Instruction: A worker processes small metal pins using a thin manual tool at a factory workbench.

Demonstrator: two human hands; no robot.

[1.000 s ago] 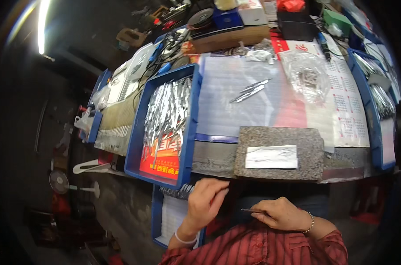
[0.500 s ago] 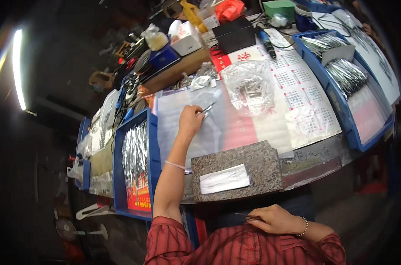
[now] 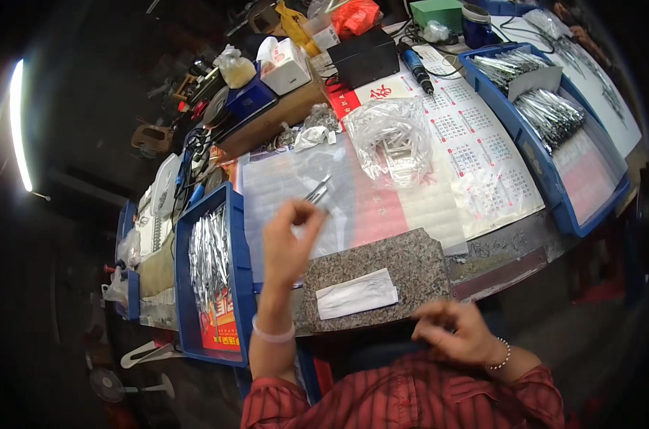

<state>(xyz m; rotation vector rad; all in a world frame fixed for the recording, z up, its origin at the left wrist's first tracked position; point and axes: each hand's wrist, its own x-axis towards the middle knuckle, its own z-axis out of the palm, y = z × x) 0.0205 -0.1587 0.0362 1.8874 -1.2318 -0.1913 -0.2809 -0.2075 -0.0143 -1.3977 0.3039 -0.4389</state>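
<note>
My left hand (image 3: 287, 247) is raised over the clear plastic sheet (image 3: 281, 182), a pale bangle on its wrist. Its thumb and forefinger pinch the near end of a thin shiny metal piece (image 3: 319, 190). My right hand (image 3: 453, 332) hovers low by my red striped shirt, below the table edge. Its fingers are curled and blurred, so I cannot tell whether they hold anything. Between the hands a speckled granite slab (image 3: 403, 257) lies at the table's front edge, with a white paper slip (image 3: 357, 293) on it.
A blue tray (image 3: 233, 236) of shiny metal pieces sits left of my left arm. A crumpled clear bag (image 3: 396, 136) of metal parts lies on a calendar sheet (image 3: 482, 157). Another blue tray (image 3: 546, 168) stands at right. Boxes, tools and cables crowd the back.
My left hand stretched out to the metal pieces on the plastic sheet, then drew back toward me, pinching one. My right hand stayed near my body. The view has tilted.
</note>
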